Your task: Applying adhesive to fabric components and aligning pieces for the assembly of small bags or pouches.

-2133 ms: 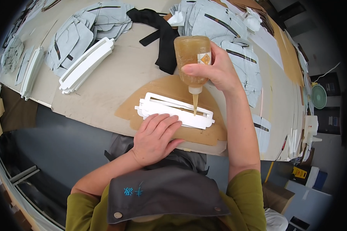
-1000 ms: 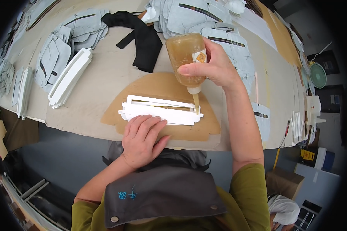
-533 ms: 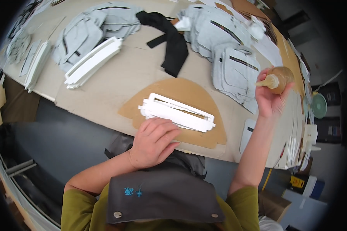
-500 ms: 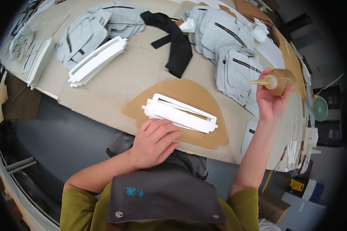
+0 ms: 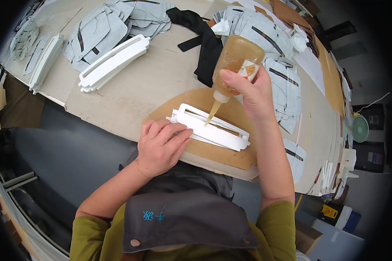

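A stack of long white plastic frames (image 5: 195,123), slotted along the far side, lies slantwise on a rounded brown board (image 5: 239,163). My left hand (image 5: 161,141) is closed on the stack's near left edge, fingertips on top and the thumb low by the near side. In my right hand (image 5: 255,89) is a clear squeeze bottle (image 5: 237,50) of amber liquid, tipped nozzle-down. Its long yellowish nozzle (image 5: 212,114) points at the top white frame near its middle; the tip appears to touch it. I cannot see whether liquid is coming out.
More white frames (image 5: 113,63) lie to the left on the table (image 5: 161,74), with another bundle (image 5: 45,63) farther left. Grey padded panels (image 5: 98,32) are piled at the back left, others (image 5: 283,85) at the right. Black fabric (image 5: 204,61) lies between the piles.
My right hand has brought the squeeze bottle left from over the right-hand panels and turned its nozzle down onto the white frame. My left hand has shifted slightly left and up onto the frame's edge.
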Available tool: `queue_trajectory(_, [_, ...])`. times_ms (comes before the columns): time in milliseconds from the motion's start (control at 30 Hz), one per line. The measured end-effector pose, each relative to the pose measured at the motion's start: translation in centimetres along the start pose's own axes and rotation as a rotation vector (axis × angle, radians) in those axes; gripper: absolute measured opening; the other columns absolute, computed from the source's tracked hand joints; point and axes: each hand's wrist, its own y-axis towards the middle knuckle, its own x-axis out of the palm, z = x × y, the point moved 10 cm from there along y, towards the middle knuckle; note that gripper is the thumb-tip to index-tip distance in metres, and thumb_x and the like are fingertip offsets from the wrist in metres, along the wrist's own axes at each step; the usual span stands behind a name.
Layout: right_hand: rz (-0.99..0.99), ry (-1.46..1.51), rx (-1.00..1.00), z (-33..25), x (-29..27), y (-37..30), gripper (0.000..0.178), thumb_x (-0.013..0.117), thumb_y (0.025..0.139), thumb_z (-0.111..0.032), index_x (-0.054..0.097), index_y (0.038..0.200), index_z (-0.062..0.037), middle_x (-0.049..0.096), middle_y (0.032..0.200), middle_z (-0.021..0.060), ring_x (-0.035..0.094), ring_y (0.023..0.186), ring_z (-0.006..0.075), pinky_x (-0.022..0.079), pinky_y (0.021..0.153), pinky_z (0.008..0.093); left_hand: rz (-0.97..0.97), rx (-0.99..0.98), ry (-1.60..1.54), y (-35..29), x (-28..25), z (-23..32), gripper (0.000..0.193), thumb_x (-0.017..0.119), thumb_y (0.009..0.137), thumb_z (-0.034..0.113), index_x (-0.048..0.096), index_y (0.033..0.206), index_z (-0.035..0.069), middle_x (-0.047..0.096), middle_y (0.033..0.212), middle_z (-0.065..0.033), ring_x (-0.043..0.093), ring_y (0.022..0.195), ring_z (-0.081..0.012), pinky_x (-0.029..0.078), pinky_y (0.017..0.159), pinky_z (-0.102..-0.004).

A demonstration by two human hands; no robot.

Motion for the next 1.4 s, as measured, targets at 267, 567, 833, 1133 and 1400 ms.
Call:
queue_trajectory(267, [-0.083,-0.077,0.033,-0.3,-0.8,0.2,0.054,0.086,0.074,-0.015,0.055,0.115,0.0016,0.067,0.098,0.0082,0.066,0.085,0.0130,0.055,0.075,0.0275,-0.005,-0.001,0.013,0.2,0.0,-0.2,0.027,0.076,0.074,0.011,0.073,0.101,0.015,0.065,0.103,0.0019,0.057,0.092,-0.0214,0.040,0.084,-0.0353])
queue_trajectory(567, [-0.079,-0.012,-0.019,-0.2,-0.1,0.4,0.053,0.086,0.073,-0.013,0.057,0.115,0.0007,0.068,0.098,0.0075,0.066,0.087,0.0129,0.055,0.076,0.0280,-0.006,0.004,0.027,0.0,0.2,0.1,0.027,0.076,0.074,0.010,0.073,0.101,0.014,0.066,0.103,0.0015,0.057,0.091,-0.0218,0.039,0.085,-0.0358])
queue_trajectory(833, [-0.080,-0.068,0.055,-0.4,-3.5,-1.3,0.054,0.086,0.070,-0.013,0.059,0.115,0.0005,0.067,0.101,0.0066,0.065,0.089,0.0122,0.052,0.080,0.0283,-0.005,-0.002,0.028,0.1,0.4,0.1,0.027,0.076,0.073,0.009,0.073,0.099,0.013,0.066,0.101,0.0013,0.057,0.091,-0.0218,0.039,0.084,-0.0356])
queue_trajectory(1133, [-0.021,-0.161,0.086,0.0,-8.5,-3.2,0.058,0.086,0.067,-0.013,0.060,0.117,-0.0007,0.067,0.101,0.0053,0.064,0.089,0.0120,0.052,0.081,0.0281,0.002,0.005,0.069,0.4,0.4,0.3,0.024,0.076,0.074,0.008,0.073,0.097,0.013,0.066,0.098,0.0009,0.058,0.091,-0.0217,0.038,0.084,-0.0350])
queue_trajectory(1400, [0.249,0.474,-0.028,-0.6,-14.3,-3.3,0.056,0.077,0.081,-0.022,0.054,0.127,-0.0010,0.063,0.117,0.0103,0.064,0.105,0.0220,0.051,0.093,0.0347,0.006,0.001,0.079,0.1,0.2,0.1,0.026,0.074,0.075,0.011,0.073,0.100,0.015,0.064,0.101,0.0018,0.057,0.092,-0.0205,0.039,0.084,-0.0354])
